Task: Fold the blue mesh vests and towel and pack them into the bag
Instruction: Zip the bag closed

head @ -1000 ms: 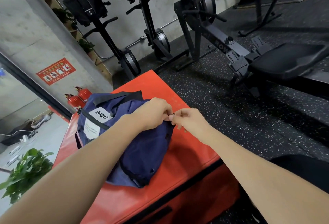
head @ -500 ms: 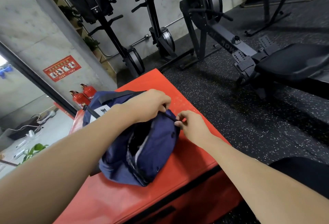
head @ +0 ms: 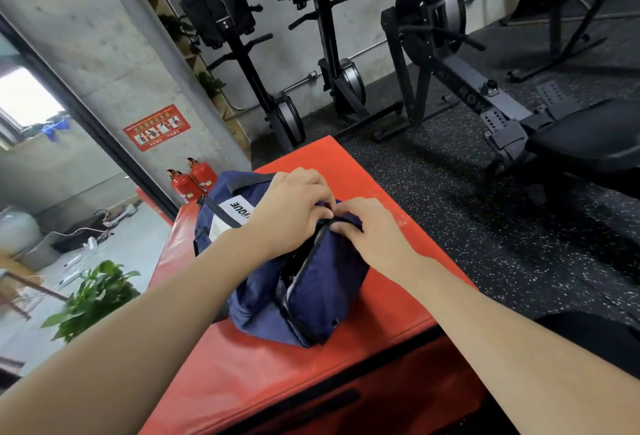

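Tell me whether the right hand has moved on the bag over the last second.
Yes. The right hand has slid from beside the bag's end up onto its top, closer to the white label, meeting the left hand.

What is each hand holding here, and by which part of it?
Both hands hold the navy bag at the far end of its zip opening: the left hand grips one edge, the right hand pinches the other.
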The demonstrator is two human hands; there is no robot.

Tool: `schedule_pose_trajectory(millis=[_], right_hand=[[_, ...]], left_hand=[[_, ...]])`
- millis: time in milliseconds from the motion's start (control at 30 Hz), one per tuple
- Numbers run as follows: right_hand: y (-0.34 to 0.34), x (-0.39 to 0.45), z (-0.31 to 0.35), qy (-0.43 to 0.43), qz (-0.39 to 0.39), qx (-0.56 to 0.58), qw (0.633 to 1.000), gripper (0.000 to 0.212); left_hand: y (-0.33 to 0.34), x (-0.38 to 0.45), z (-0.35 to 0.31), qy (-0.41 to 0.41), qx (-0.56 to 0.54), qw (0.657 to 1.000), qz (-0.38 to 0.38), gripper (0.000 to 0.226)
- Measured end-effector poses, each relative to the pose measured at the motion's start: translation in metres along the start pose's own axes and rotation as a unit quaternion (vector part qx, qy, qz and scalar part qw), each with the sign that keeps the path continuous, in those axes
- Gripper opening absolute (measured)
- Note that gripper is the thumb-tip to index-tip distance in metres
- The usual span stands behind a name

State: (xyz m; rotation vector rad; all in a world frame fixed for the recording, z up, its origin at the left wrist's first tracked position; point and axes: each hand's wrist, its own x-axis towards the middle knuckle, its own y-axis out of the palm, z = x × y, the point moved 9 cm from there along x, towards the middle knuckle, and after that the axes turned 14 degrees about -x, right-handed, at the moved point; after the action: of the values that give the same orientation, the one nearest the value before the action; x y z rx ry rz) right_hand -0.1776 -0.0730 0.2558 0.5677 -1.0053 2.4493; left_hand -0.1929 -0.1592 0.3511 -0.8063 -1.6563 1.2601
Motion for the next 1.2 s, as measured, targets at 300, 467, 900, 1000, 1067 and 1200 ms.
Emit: schedule_pose_trajectory(millis=[300, 467, 900, 1000, 1067, 1200], right_hand=[[0.003, 0.011, -0.019, 0.068, -0.004, 0.004, 0.998, 0.012], [0.008, 0.004, -0.02, 0.076, 0.004, -0.021, 0.997, 0.006], [0.0, -0.004, -0.013, 0.039, -0.013, -0.022, 0.999, 0.011], [0.002, 0.0, -0.02, 0.056, -0.015, -0.034, 0.998, 0.015], [0.0, 0.002, -0.027, 0.075, -0.03, -0.049, 0.996, 0.016], [-0.001, 0.002, -0.041, 0.114, -0.036, -0.059, 0.991, 0.01]], left_hand=[[-0.011, -0.055, -0.006, 0.036, 0.055, 0.995, -0.072, 0.013], [-0.007, -0.086, -0.009, 0.037, 0.081, 0.986, -0.14, 0.01], [-0.006, -0.061, -0.009, -0.012, 0.06, 0.981, -0.182, 0.014], [0.0, -0.081, -0.017, 0.01, 0.08, 0.981, -0.177, 0.011], [0.001, -0.104, -0.013, 0.0, 0.08, 0.977, -0.198, 0.008], [0.01, -0.155, -0.004, -0.047, 0.055, 0.964, -0.254, 0.012]])
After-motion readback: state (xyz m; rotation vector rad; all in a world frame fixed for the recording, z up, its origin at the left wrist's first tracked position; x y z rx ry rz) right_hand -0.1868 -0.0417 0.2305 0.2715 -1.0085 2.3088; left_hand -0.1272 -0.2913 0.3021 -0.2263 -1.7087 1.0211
